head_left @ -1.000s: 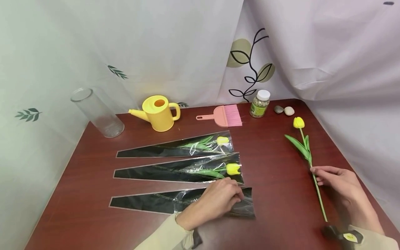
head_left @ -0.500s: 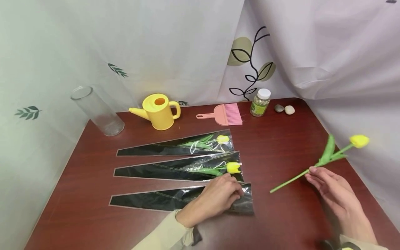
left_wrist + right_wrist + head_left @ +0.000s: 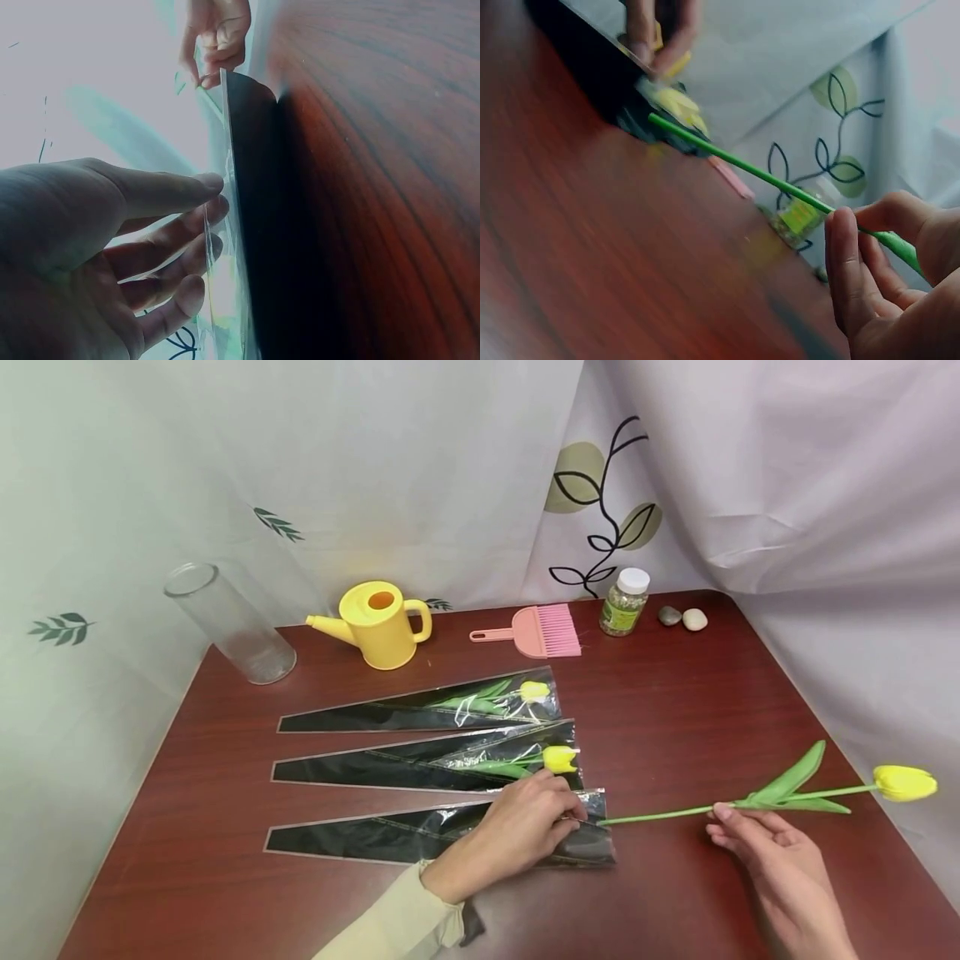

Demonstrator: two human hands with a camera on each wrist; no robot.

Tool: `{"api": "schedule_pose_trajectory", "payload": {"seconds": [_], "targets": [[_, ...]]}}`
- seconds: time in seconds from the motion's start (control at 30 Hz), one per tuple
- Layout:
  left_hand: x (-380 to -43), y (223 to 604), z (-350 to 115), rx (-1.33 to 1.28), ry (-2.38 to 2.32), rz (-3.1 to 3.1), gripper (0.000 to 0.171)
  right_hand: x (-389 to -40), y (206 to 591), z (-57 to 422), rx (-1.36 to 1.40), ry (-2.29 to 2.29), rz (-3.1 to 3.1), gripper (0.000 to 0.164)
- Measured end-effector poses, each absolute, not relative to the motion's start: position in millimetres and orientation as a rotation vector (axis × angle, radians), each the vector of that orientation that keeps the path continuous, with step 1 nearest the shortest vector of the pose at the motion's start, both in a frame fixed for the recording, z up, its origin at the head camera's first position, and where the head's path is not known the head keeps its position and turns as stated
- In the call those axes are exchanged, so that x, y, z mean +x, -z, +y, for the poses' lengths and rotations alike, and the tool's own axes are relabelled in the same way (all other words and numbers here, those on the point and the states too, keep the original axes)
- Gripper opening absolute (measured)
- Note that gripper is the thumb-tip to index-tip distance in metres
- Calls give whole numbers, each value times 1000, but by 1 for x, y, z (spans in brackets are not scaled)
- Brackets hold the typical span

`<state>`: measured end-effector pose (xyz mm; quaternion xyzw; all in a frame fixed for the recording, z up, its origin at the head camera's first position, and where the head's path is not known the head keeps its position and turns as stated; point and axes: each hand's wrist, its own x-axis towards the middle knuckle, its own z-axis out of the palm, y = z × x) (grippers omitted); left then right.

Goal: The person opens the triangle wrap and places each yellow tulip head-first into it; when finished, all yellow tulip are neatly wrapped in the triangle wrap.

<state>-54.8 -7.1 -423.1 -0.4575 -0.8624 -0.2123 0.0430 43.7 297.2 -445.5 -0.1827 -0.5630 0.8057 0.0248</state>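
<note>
In the head view my right hand (image 3: 780,868) pinches the stem of a yellow tulip (image 3: 905,783) just below its green leaves. The tulip lies nearly level, bloom to the right, and its bare stem end reaches the mouth of the nearest flower sleeve (image 3: 345,841). Whether the tip is inside the sleeve I cannot tell. My left hand (image 3: 525,827) pinches the clear film at that mouth, lifted off the dark backing in the left wrist view. Behind lie two more sleeves, the middle sleeve (image 3: 322,771) and the far sleeve (image 3: 337,720), each holding a yellow tulip.
Along the back stand a tall glass vase (image 3: 232,627), a yellow watering can (image 3: 384,631) and a white-capped jar (image 3: 624,603). A pink brush with dustpan (image 3: 531,632) lies between can and jar. Two stones (image 3: 694,620) rest at the back right. Curtains enclose the table.
My right hand has turned the tulip from upright-pointing to nearly level and brought its stem end left to the near sleeve's mouth. The left hand has stayed there.
</note>
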Motion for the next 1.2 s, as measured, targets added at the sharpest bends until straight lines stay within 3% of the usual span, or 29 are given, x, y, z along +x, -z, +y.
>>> {"api": "schedule_pose_trajectory", "payload": {"seconds": [0.27,0.5,0.77,0.93,1.2], "targets": [[-56,423,-6,-1380,657,-2645,7,43,449,249,-740,-2369,-1819,14],[-55,422,-7,-1364,686,-2624,6,39,451,201,-945,-2290,-1979,30],[-54,422,-7,-1375,704,-2612,5,36,449,180,-1045,-2311,-2048,36],[-54,423,-8,-1379,681,-2605,5,40,446,187,-979,-2240,-2186,38],[-54,422,-9,-1384,682,-2597,4,38,427,246,-499,-1780,-2139,29]]}}
